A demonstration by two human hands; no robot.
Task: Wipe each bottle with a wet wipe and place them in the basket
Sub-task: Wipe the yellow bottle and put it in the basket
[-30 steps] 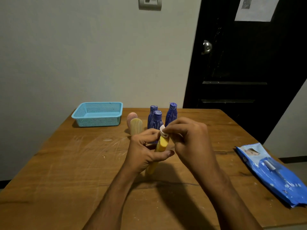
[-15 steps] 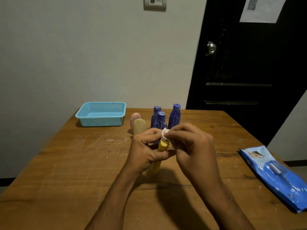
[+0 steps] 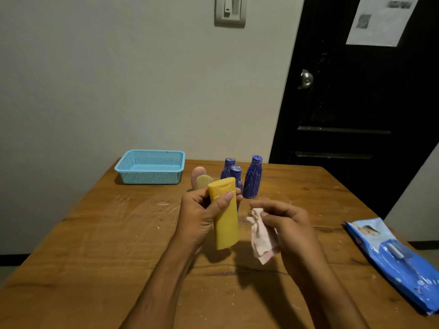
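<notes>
Nearest to me, two bare forearms reach out over the scratched wooden table (image 3: 95,245). The left hand (image 3: 202,214) is wrapped around a tall yellow plastic bottle (image 3: 225,214), thumb pressed across its front and the other fingers curled behind it. The bottle is held off the tabletop, nearly upright and leaning a little, with its flat cap end up. Just beside it, not touching, the right hand (image 3: 285,224) pinches a crumpled pale pink wet wipe (image 3: 261,236) between thumb and fingertips; the cloth hangs down loose below the fingers.

Off at the right edge of the table lies a flat blue plastic pack of wipes (image 3: 392,260), set at an angle, part of it over the table's edge.

Beyond the hands stand the other bottles. Two small rounded ones, a pinkish bottle (image 3: 197,174) and a pale yellow bottle (image 3: 204,181), are close together, partly behind the held one. To their right are three dark blue bottles with streaked sides (image 3: 254,179), upright and clustered, one partly hidden behind the yellow bottle.

Farther back, toward the left rear corner, sits a light blue perforated plastic basket (image 3: 152,176), well apart from the bottles. I can see nothing inside it.

Behind the table rise a plain wall and a dark door (image 3: 356,103).
</notes>
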